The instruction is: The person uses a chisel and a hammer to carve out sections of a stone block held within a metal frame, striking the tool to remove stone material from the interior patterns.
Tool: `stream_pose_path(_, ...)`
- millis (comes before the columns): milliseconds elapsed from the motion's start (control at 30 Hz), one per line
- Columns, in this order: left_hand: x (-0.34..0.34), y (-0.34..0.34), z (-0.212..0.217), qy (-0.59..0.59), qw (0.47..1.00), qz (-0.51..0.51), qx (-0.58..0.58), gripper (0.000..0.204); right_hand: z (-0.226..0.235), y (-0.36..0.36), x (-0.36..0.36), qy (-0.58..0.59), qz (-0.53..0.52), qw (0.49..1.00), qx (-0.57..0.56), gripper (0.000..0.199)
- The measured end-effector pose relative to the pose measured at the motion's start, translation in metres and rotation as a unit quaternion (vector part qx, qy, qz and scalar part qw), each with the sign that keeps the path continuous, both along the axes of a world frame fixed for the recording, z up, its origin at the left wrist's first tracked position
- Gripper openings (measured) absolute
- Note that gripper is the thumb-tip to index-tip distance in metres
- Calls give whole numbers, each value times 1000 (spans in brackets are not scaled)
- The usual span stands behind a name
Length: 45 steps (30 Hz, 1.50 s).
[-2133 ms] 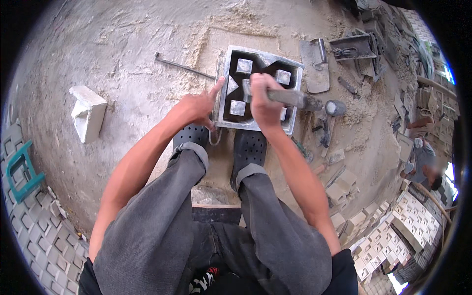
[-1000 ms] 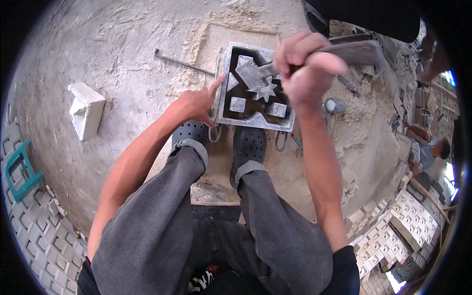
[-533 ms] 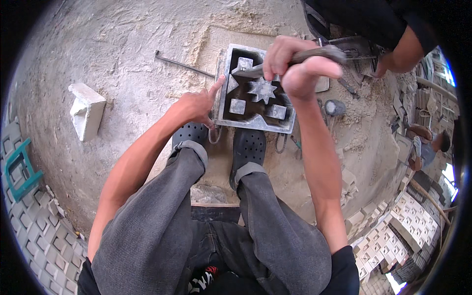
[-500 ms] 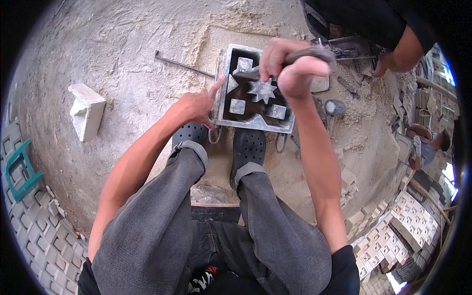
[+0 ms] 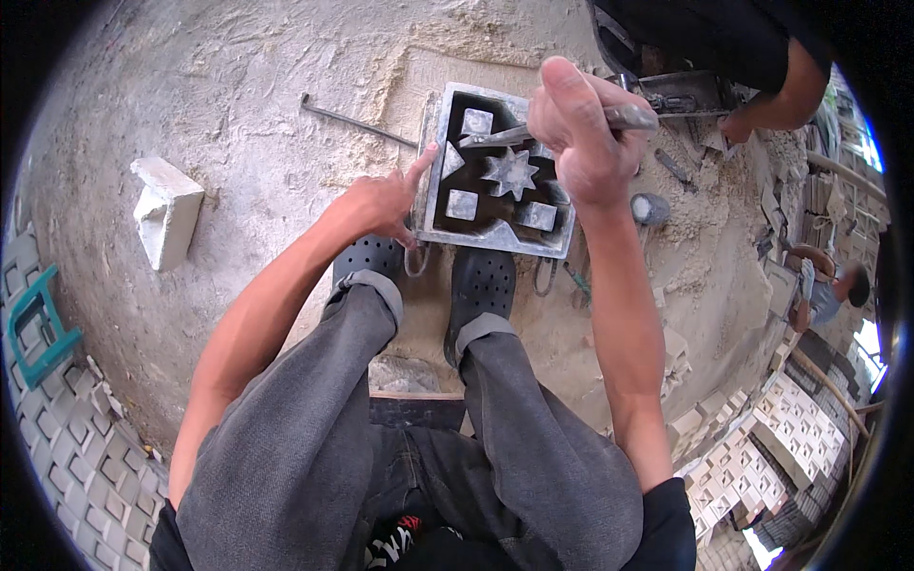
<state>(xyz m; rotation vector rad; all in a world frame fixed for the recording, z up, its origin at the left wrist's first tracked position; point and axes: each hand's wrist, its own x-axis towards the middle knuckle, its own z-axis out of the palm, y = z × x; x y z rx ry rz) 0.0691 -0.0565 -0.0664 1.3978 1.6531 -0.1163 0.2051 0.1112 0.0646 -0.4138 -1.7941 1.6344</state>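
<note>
Between my feet and the far floor lies a grey metal mold [image 5: 495,241] with a raised star, square blocks and corner pieces inside. My left hand [image 5: 386,205] rests against its left edge, fingers spread, the index finger stretched along the rim. My right hand [image 5: 586,133] is raised over the mold's far right part, closed round a long metal tool. The tool's narrow flat end [image 5: 490,139] points left over the cavity, and its thicker end [image 5: 633,117] sticks out on the right. Its exact kind is not clear.
A bent metal rod [image 5: 357,124] lies left of the mold, and a broken white block [image 5: 171,214] farther left. A small grey cup [image 5: 649,208] stands at right. Another person's arm [image 5: 790,90] works at the upper right. Patterned blocks [image 5: 800,419] are stacked lower right.
My right hand has turned, its thumb now upward, and shifted slightly right with the tool. The mold has moved barely to the right. My left hand stays at its edge.
</note>
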Motion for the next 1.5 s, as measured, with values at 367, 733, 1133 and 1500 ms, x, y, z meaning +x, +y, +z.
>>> stream_pose_path(367,2,4,1,-4,1000,6,-21,141,-7,18,4,-12,89,995,-30,44)
stream_pose_path(733,3,7,2,2,1000,-15,-23,143,-61,14,4,74,-164,963,-198,43)
stream_pose_path(1133,3,11,4,-19,999,-1,-41,142,-67,28,0,4,-49,998,-31,42)
stream_pose_path(1500,0,5,1,-9,1000,6,-26,140,-78,18,-5,-1,-187,966,-177,36)
